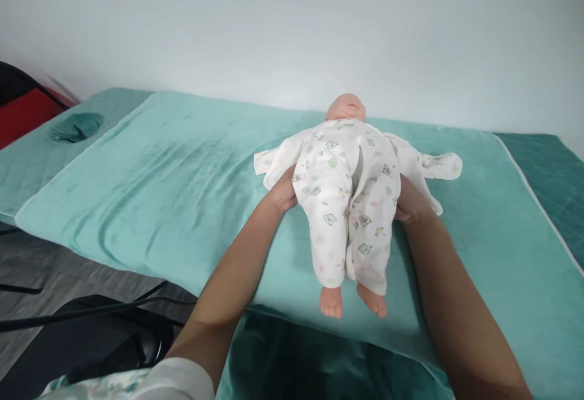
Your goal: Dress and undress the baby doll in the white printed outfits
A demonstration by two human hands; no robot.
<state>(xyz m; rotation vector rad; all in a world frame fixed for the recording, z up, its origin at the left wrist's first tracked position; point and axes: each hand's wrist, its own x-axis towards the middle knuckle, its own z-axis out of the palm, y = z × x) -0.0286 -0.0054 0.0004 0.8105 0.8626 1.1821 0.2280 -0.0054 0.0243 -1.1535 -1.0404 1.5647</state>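
A baby doll (331, 217) lies on its back on the turquoise cover, its head toward the wall and its bare feet toward me. It wears a white top (294, 148) and white trousers (374, 214), both with small animal prints. My left hand (286, 192) holds the doll's side at the hip, and my right hand (406, 202) holds the opposite side. Both hands are partly curled in against the doll, with most of the fingers hidden behind it and its clothes. The sleeves spread out to either side, the right one (444, 166) lying flat.
The padded table (150, 163) stands against a pale wall (255, 29). It has a face hole (77, 127) at its left end. A black chair or stool (91, 333) is at lower left, and something red (27, 114) stands beyond the table's left end.
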